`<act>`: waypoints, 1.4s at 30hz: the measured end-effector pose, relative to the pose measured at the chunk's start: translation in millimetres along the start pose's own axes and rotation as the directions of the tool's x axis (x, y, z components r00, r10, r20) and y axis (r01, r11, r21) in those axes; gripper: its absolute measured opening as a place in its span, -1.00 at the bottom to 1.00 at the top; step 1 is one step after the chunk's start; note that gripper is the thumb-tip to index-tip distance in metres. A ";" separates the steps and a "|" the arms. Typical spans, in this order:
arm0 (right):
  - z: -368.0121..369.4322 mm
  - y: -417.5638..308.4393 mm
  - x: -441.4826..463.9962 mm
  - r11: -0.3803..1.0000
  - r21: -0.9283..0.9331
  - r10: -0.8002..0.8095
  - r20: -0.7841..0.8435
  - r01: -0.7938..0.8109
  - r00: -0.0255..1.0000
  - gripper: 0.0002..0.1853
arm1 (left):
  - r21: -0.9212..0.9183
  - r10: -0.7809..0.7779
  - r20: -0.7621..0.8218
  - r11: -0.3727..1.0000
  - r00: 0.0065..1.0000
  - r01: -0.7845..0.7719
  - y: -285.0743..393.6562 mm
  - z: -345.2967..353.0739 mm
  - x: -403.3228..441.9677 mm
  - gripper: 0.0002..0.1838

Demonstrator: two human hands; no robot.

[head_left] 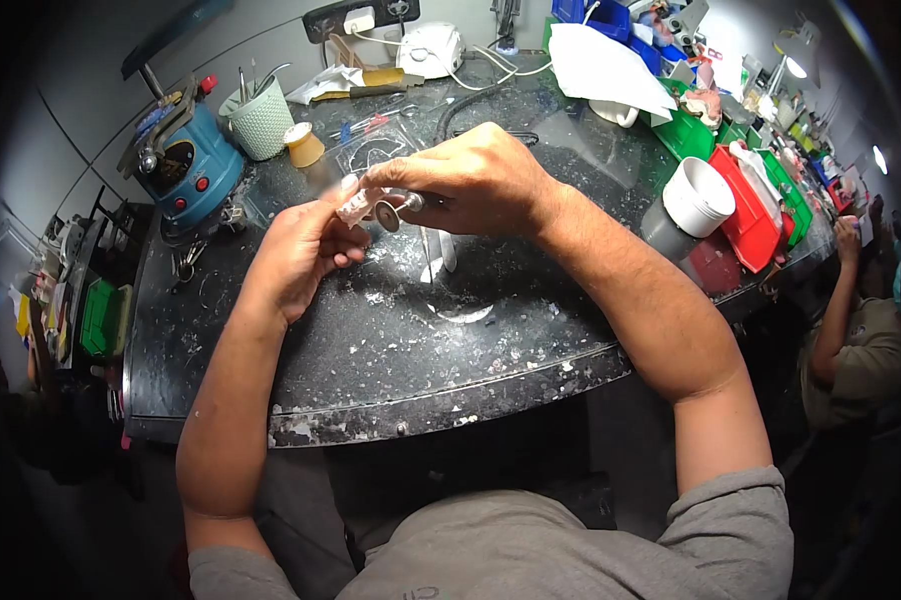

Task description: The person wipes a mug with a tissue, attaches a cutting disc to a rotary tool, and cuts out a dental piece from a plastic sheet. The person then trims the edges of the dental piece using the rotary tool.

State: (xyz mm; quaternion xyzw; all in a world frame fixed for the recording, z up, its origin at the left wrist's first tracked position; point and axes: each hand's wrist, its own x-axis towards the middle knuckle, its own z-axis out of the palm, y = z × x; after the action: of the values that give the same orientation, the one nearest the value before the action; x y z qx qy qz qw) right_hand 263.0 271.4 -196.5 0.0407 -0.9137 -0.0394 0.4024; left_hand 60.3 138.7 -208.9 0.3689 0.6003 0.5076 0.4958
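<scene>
My left hand (306,248) grips a small pinkish-white dental piece (354,208) between thumb and fingers above the bench. My right hand (486,180) is closed around a rotary handpiece (411,202), most of it hidden under the palm. A round cutting disc (388,216) on its tip faces the dental piece, close beside it. Whether the disc touches the piece I cannot tell. The fingertips of both hands meet near the piece. Below them a spatula-like metal tool (447,252) lies on the dusty black bench (371,370).
A blue machine (186,170) and a cup of tools (259,120) stand at the back left, near a small yellow pot (304,146). On the right are a white tub (698,196), a red tray (746,215) and a green tray (686,130). Another person (856,340) sits far right.
</scene>
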 end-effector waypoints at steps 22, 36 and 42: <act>-6.1 11.4 -4.9 0.943 -0.257 0.204 -0.052 -0.211 0.978 -0.50 | 0.656 0.871 0.149 0.268 0.469 -0.706 5.8 20.2 -15.3 -0.66; -5.1 12.3 -6.0 0.953 -0.256 0.153 -0.043 -0.159 0.987 -0.56 | 0.722 0.904 0.208 0.116 0.374 -0.682 10.2 23.2 -19.7 -0.61; -4.1 13.0 -6.7 0.952 -0.265 0.149 -0.045 -0.155 0.988 -0.54 | 0.741 0.906 0.240 0.061 0.348 -0.669 11.6 22.3 -20.4 -0.62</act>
State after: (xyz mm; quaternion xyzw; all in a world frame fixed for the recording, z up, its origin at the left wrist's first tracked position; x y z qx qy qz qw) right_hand 270.0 284.9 -197.3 -0.0839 -0.8955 -0.1309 0.4171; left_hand 86.1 127.2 -192.9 0.7217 0.5034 0.4460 -0.1641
